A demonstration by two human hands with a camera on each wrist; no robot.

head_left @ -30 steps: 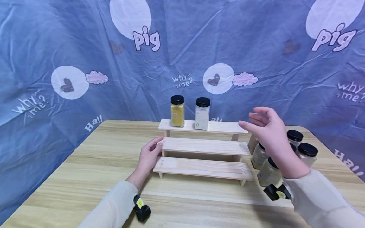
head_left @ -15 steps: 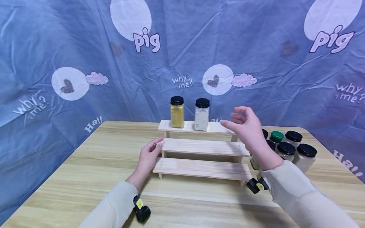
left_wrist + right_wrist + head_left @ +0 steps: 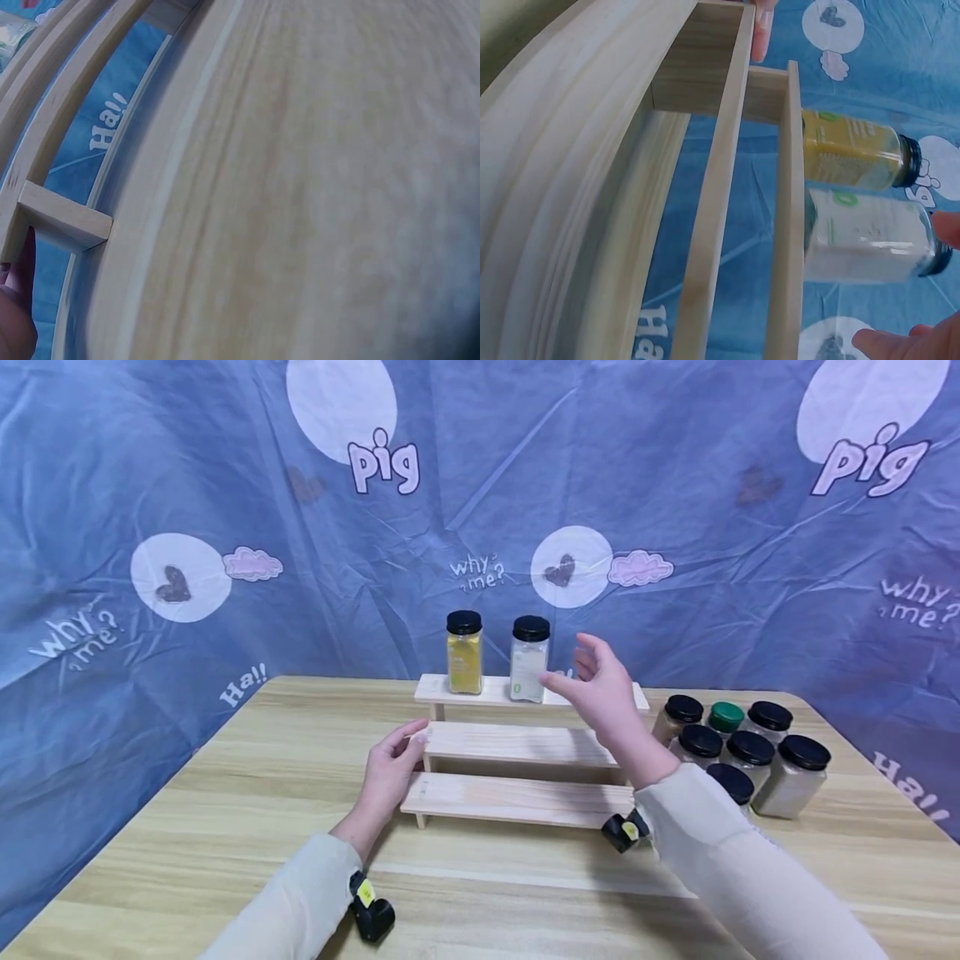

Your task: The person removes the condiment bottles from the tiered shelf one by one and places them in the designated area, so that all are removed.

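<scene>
A three-tier wooden display rack point(image 3: 517, 743) stands on the table. My left hand point(image 3: 386, 777) grips the left end of its middle tier, thumb on the board; the left wrist view shows a finger against the board's end. On the top tier stand two square spice jars with black lids: a yellow-filled jar point(image 3: 465, 656) at the left and a white-filled jar point(image 3: 529, 662) beside it. My right hand point(image 3: 603, 689) is just right of the white jar, fingers and thumb spread and holding nothing. Its thumb point(image 3: 892, 345) shows apart from the jar in the right wrist view.
Right of the rack, several more spice jars point(image 3: 791, 785) are grouped on the wooden table point(image 3: 247, 793), mostly black-lidded, one with a green lid point(image 3: 726, 717). A blue printed cloth point(image 3: 420, 552) hangs behind the table. Both wrists carry small black cameras.
My right hand has moved left from above the grouped jars to beside the white jar, uncovering the group. The left hand stays on the rack.
</scene>
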